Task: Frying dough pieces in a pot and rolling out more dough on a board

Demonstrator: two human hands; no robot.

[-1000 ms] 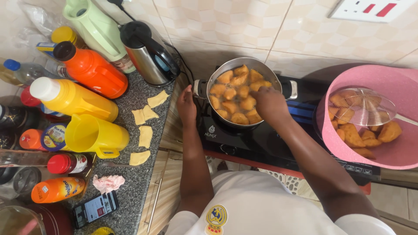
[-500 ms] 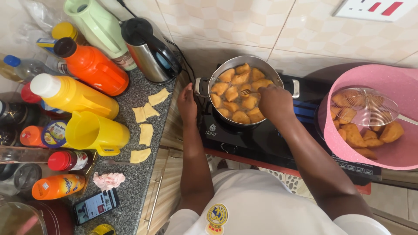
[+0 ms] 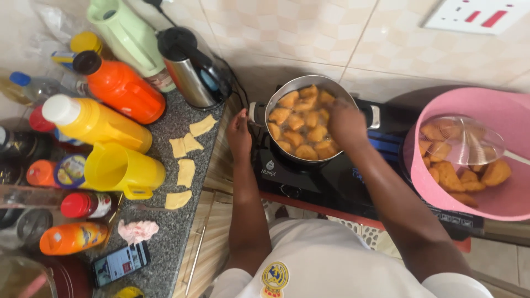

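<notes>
A steel pot (image 3: 276, 98) full of golden fried dough pieces (image 3: 302, 120) sits on a black stove (image 3: 331, 185). My right hand (image 3: 345, 122) hovers over the pot's right side, fingers curled down among the pieces; whether it holds one is hidden. My left hand (image 3: 238, 135) rests at the pot's left handle, between the pot and the granite counter (image 3: 165, 232). Several raw pale dough pieces (image 3: 186, 172) lie on the counter just left of that hand.
A pink bowl (image 3: 499, 113) at the right holds fried pieces and a clear ladle (image 3: 469, 140). The counter's left side is crowded with a yellow jug (image 3: 118, 171), orange and yellow bottles, a steel kettle (image 3: 190, 69), a green flask and a phone (image 3: 118, 263).
My right hand has shifted slightly over the pot's right edge. My left hand stays by the pot's left handle.
</notes>
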